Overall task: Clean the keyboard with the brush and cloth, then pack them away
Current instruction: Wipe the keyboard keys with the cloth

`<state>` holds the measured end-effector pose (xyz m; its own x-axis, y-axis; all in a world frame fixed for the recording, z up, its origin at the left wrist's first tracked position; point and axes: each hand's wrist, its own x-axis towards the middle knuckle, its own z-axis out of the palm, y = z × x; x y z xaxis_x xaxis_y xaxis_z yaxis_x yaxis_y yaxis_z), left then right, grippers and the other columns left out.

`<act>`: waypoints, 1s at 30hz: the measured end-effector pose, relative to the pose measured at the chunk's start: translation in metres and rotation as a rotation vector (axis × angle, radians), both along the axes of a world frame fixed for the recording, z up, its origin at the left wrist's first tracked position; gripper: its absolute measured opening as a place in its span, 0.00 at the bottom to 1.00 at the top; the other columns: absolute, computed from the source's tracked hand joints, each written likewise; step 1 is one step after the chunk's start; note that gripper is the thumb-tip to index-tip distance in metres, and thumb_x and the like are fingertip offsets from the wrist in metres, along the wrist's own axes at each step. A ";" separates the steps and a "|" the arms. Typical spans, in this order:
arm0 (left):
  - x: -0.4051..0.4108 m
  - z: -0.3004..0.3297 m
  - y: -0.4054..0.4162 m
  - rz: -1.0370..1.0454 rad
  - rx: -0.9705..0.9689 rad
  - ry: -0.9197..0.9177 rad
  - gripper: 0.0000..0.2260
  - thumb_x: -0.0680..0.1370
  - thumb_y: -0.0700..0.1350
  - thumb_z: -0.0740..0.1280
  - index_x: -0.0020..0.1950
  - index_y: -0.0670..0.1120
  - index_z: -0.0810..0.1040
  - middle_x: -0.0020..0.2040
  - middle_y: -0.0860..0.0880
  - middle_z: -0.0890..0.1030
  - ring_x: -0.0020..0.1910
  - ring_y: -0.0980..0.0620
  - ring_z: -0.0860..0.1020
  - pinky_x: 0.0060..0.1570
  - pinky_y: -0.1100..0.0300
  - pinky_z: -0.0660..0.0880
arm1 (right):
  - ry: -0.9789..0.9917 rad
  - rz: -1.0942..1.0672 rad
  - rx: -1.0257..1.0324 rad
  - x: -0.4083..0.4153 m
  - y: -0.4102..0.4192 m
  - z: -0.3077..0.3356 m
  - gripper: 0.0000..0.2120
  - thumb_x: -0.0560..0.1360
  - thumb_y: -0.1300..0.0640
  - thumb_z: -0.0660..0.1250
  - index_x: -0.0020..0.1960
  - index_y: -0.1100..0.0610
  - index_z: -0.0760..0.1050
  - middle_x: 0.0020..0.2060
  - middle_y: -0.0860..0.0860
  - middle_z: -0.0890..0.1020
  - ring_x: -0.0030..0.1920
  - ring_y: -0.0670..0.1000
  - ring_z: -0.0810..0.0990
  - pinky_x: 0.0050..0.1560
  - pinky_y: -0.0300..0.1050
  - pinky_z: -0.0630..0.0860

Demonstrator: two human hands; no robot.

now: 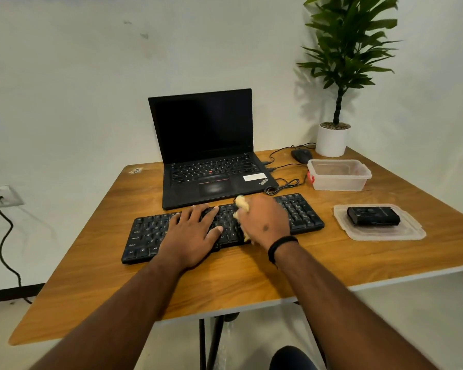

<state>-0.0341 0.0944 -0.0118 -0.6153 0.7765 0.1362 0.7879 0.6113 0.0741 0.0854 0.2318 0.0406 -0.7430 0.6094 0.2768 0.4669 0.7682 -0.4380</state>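
A black keyboard (300, 212) lies across the middle of the wooden table (96, 276), in front of an open laptop. My left hand (191, 235) rests flat on its keys with the fingers spread. My right hand (265, 221) is over the keyboard's middle, its fingers curled round a yellow cloth (242, 202) that shows above and below the hand. At the right, a black brush (372, 215) lies on a clear plastic lid (412, 231).
An open black laptop (206, 145) stands behind the keyboard. A clear plastic container (337, 174) sits at the back right, with a mouse (301, 155), loose cables and a potted plant (332, 140) beyond it. The table's front edge runs just under my forearms.
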 end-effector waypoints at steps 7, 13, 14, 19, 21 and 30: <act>0.001 0.001 0.001 -0.001 0.002 -0.004 0.38 0.73 0.68 0.34 0.82 0.58 0.52 0.81 0.53 0.56 0.79 0.49 0.52 0.76 0.45 0.50 | -0.174 -0.023 0.081 -0.022 0.010 0.008 0.09 0.79 0.53 0.64 0.54 0.56 0.78 0.47 0.54 0.83 0.47 0.55 0.81 0.44 0.47 0.76; -0.001 0.000 0.001 -0.002 -0.003 0.006 0.37 0.74 0.68 0.34 0.82 0.58 0.52 0.81 0.53 0.56 0.79 0.49 0.52 0.76 0.44 0.51 | -0.257 0.238 0.256 -0.004 -0.020 0.010 0.10 0.80 0.50 0.62 0.53 0.55 0.76 0.48 0.53 0.80 0.48 0.55 0.78 0.45 0.49 0.74; -0.001 0.000 0.001 -0.002 -0.003 0.004 0.37 0.74 0.68 0.34 0.82 0.58 0.52 0.81 0.53 0.56 0.79 0.49 0.52 0.77 0.44 0.51 | -0.257 0.213 0.248 0.003 -0.016 0.010 0.10 0.80 0.50 0.61 0.54 0.55 0.76 0.46 0.53 0.79 0.47 0.55 0.78 0.45 0.49 0.74; -0.001 0.000 0.001 0.003 -0.012 0.004 0.32 0.79 0.67 0.39 0.82 0.58 0.52 0.81 0.53 0.56 0.79 0.49 0.52 0.76 0.45 0.50 | -0.194 0.072 0.182 0.033 -0.012 -0.001 0.11 0.81 0.51 0.60 0.53 0.56 0.78 0.45 0.52 0.81 0.45 0.53 0.80 0.48 0.49 0.80; -0.001 0.000 0.001 0.003 -0.017 0.007 0.30 0.80 0.65 0.41 0.82 0.58 0.51 0.81 0.53 0.55 0.79 0.49 0.52 0.76 0.44 0.50 | -0.175 0.158 0.202 0.040 -0.033 -0.006 0.12 0.81 0.51 0.60 0.53 0.56 0.78 0.48 0.53 0.82 0.48 0.54 0.81 0.50 0.49 0.80; -0.001 0.001 0.000 -0.004 -0.002 -0.009 0.33 0.78 0.68 0.38 0.82 0.58 0.52 0.81 0.53 0.56 0.79 0.49 0.52 0.77 0.44 0.51 | -0.008 -0.001 0.107 0.039 0.005 -0.008 0.13 0.81 0.48 0.59 0.55 0.54 0.78 0.44 0.50 0.81 0.42 0.48 0.81 0.45 0.45 0.81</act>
